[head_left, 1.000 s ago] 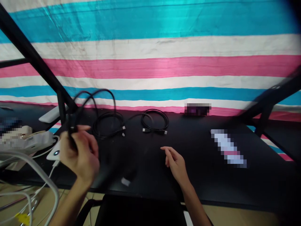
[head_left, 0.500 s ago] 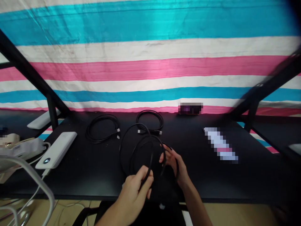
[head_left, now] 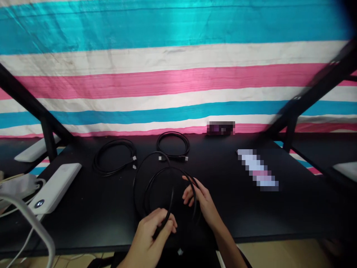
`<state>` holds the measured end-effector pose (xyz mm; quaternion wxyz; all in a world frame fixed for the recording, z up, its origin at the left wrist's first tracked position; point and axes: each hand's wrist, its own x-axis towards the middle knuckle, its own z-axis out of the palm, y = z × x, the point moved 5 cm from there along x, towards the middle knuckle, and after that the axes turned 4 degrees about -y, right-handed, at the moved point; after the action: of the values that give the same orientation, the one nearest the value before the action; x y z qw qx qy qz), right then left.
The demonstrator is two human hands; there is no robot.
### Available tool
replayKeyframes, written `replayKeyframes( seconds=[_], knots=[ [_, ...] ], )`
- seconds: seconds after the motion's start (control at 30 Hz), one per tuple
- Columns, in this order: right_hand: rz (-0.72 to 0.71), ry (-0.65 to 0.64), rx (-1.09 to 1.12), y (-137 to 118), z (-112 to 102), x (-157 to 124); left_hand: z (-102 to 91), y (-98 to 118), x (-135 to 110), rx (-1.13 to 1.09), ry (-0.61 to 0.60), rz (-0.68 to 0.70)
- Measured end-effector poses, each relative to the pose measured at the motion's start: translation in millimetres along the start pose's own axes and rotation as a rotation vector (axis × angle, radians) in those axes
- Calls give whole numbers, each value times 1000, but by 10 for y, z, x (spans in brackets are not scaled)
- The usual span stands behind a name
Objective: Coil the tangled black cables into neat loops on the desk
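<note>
A looped black cable (head_left: 150, 178) hangs between both hands above the front of the black table (head_left: 279, 219). My left hand (head_left: 152, 238) pinches the cable's lower part near the table's front edge. My right hand (head_left: 199, 199) curls round the loop's right side, fingers partly closed on it. A silver plug (head_left: 180, 252) dangles below the hands. Two more coiled black cables lie behind: one at the middle left (head_left: 114, 162), the other (head_left: 173, 146) at the back centre.
A white power bank (head_left: 54, 187) with a lit button lies at the left, white wires beside it. Black frame bars (head_left: 33, 108) slant at both sides. A striped cloth (head_left: 178, 67) hangs behind. Blurred-out items sit at the back centre and right.
My left hand carried the cable from the left of the table to the front centre. My right hand took hold of the loop. The view shifted slightly.
</note>
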<state>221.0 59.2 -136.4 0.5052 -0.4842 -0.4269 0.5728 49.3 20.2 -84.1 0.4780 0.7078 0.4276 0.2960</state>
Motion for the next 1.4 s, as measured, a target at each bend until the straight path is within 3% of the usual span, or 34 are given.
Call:
replayKeyframes(
  seconds=[0.27, 0.43, 0.67, 0.8, 1.03, 1.2, 1.3, 1.4],
  knots=[
    [17, -36, 41, -18, 7, -61, 164, -130, -48, -70, -145, -87],
    [-29, -86, -3, -19, 26, -79, 176, -79, -50, 36, -131, -114],
    [-1, -123, 58, 13, 49, -117, 248, -125, -95, 28, -209, -213],
    [-16, -127, -41, 5, 75, -128, 155, -97, -90, 69, -95, -55],
    [35, -99, -17, 41, 72, -182, -320, 23, -220, 174, 353, 154],
    [112, -2, 150, 103, -66, -264, -563, -87, -397, 236, 615, 10],
    [144, 82, 285, 84, -172, -328, -582, -155, -448, 262, 659, -19],
    [150, 165, 383, 4, -266, -407, -534, -155, -432, 241, 597, 61]
  ],
)
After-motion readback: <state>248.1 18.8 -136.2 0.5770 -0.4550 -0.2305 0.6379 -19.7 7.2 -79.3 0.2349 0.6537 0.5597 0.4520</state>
